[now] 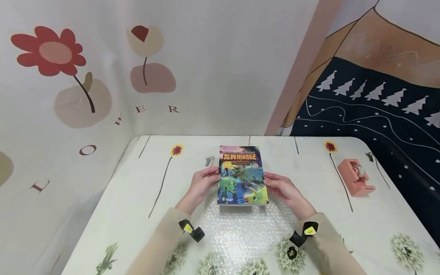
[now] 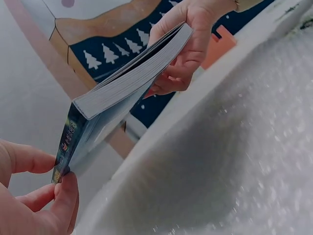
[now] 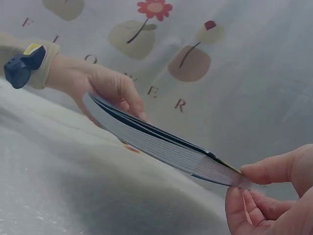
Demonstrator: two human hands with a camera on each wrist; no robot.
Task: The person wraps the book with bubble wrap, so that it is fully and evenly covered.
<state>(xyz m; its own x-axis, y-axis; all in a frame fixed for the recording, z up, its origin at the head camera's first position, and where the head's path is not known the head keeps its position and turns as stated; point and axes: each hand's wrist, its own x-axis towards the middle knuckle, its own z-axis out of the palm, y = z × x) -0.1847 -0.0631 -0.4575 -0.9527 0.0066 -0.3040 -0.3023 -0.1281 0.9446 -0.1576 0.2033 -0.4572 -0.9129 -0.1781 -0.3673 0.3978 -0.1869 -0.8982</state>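
Book (image 1: 241, 176) edges clear of bubble wrap (image 1: 237, 233)

pale flowered wall (image 1: 223, 76), perhaps fabric; dark patterned panel (image 1: 371, 109) at right; flowered table (image 1: 134, 198).

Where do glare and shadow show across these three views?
Head view: strong glare on the bubble wrap; left wrist: soft dark shadow below the book, bright specks at right; right wrist: similar soft shadow, whole picture dimmer than the head view.

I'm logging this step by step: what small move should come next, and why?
Perhaps lower the book onto the bubble wrap spread beneath it: the left hand and right hand grip its opposite sides and hold it raised.
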